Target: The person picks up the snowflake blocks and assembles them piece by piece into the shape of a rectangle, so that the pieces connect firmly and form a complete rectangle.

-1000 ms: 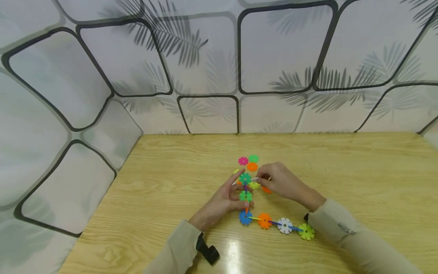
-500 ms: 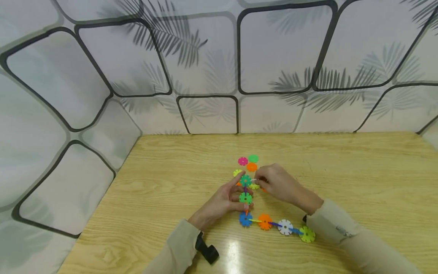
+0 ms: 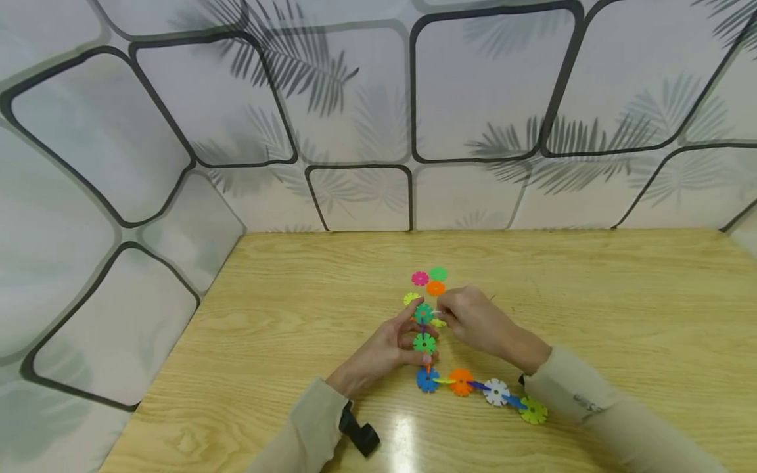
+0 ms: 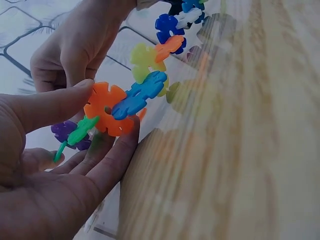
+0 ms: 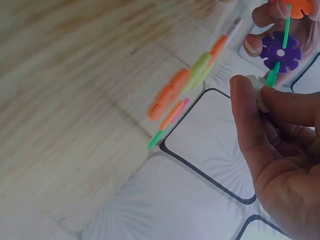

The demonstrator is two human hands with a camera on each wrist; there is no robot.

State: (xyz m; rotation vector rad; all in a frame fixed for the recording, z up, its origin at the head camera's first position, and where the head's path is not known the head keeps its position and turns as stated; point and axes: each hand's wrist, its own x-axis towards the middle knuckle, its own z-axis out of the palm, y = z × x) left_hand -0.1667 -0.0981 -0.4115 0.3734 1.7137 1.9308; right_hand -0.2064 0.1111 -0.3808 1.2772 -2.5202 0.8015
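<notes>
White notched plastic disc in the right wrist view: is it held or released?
Held: the right hand pinches the white disc between its fingertips. Whether it is slotted in, I cannot tell.

Your right hand has edged left and slightly toward you, nearer the teal-green disc; the lime disc ending the chain has shifted rightward and closer.

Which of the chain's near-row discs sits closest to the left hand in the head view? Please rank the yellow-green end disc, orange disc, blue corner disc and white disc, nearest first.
From the left hand:
1. Blue corner disc, just below the thumb.
2. Orange disc, right of the blue.
3. White disc, farther right.
4. Yellow-green end disc, at the row's right end.
</notes>
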